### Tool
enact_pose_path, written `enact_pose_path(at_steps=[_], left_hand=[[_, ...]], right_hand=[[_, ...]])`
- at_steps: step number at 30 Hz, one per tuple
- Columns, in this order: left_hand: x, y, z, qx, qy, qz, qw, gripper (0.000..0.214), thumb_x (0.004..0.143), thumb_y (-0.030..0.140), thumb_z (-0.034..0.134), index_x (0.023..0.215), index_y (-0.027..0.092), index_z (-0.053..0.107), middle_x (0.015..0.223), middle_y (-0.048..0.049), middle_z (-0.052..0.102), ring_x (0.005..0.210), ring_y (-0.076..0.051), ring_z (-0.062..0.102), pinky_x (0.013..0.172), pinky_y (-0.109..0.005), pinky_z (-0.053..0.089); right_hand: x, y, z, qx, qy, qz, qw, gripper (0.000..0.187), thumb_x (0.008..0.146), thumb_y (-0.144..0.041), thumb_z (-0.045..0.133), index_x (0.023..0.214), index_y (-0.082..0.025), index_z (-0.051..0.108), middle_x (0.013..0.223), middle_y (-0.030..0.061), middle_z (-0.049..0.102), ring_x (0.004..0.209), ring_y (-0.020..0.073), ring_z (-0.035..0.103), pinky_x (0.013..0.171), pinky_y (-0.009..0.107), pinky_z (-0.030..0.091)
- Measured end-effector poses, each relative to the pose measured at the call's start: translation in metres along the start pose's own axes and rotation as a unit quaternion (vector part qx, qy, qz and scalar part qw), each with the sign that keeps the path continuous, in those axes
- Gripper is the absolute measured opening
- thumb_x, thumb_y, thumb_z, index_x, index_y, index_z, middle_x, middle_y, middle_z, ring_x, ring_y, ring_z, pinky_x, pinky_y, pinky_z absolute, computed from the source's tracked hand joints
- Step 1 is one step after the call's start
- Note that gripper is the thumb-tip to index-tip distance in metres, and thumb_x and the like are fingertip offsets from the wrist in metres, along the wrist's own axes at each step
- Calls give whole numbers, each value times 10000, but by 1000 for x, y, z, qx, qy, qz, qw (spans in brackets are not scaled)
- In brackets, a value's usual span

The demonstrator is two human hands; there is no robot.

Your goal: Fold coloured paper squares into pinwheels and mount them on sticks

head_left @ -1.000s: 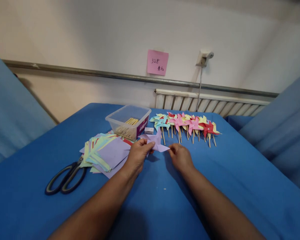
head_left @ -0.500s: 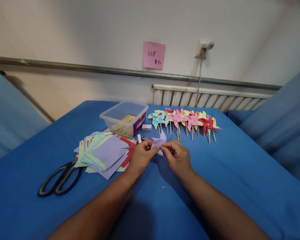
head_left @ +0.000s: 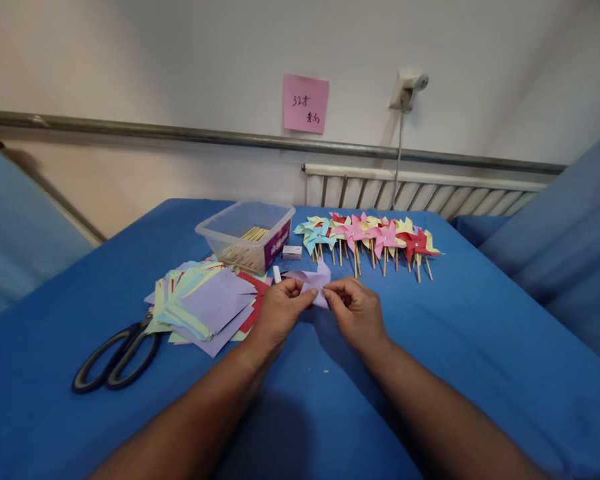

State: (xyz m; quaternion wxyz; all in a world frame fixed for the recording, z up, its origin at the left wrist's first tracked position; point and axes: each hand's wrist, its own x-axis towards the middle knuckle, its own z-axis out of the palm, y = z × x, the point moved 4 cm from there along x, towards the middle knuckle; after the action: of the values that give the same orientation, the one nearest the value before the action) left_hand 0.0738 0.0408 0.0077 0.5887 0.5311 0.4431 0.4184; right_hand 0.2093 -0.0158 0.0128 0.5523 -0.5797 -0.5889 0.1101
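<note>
Right hand (head_left: pixel 359 311) moved inward | pinches purple paper pinwheel (head_left: pixel 315 279) | left hand (head_left: pixel 279 311) pinches it too

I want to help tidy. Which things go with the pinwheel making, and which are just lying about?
Seemingly for the job: purple paper, held by left hand and right hand; paper pile; scissors; tub; sticks; pinwheels.

Probably just there: tiny scrap; radiator; wall plug.

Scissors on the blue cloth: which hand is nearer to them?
Left. The left hand is right of the scissors, past the paper stack; the right hand is farther right.
</note>
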Motion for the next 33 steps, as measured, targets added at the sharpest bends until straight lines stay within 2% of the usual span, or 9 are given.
enact_pose_path(at_steps=[9,14,18,21,24,27,29,33], left_hand=[[4,-6,-1,-10,-17,-24,1000,204,625,305,741,667,149,615,568,16,597,510,-99,520,511,-216,378],[5,-9,-1,-39,-43,-39,998,234,659,356,717,682,144,620,588,-8,617,502,-105,526,490,-219,375],[5,-8,-1,-50,-32,-48,997,234,646,349,725,669,147,610,594,-12,625,492,-102,529,491,-221,393],[4,-4,-1,-34,-19,-53,998,224,627,337,734,648,155,606,555,0,615,456,-98,512,460,-216,378],[2,-2,-2,-20,-2,-46,999,217,604,322,747,636,157,609,542,6,613,458,-101,516,453,-213,374],[3,-2,-3,-9,9,-35,999,208,597,309,750,638,157,613,547,13,611,473,-101,521,479,-219,398],[4,-2,-3,-5,8,-27,1000,207,602,314,743,641,156,615,553,16,609,484,-100,522,500,-224,414],[5,-4,-4,1,5,-17,1000,209,608,325,735,641,155,617,561,16,610,495,-102,525,514,-225,416]], right_hand=[[0,3,1,37,-5,37,999,97,814,-245,610,776,-197,686,712,0,641,621,128,582,616,253,457],[0,12,6,148,-3,121,982,128,784,-291,633,786,-172,679,633,-3,629,551,119,557,541,237,455],[1,18,7,211,14,157,965,151,766,-306,651,802,-159,664,633,-2,633,527,108,535,513,229,444],[1,15,5,187,15,133,973,136,779,-295,641,801,-163,665,643,1,631,539,112,538,522,235,447],[1,4,0,112,16,53,992,87,801,-249,621,781,-182,674,683,1,628,593,119,552,580,247,454],[0,-6,-4,67,10,-20,998,84,823,-195,592,801,-198,673,750,5,642,646,121,559,623,252,449],[0,-8,-3,58,2,-33,998,92,832,-181,580,820,-200,669,769,4,647,650,119,557,621,249,444],[-1,-3,-1,27,-8,-12,1000,85,835,-201,586,798,-200,663,724,-5,630,624,120,554,613,252,438]])
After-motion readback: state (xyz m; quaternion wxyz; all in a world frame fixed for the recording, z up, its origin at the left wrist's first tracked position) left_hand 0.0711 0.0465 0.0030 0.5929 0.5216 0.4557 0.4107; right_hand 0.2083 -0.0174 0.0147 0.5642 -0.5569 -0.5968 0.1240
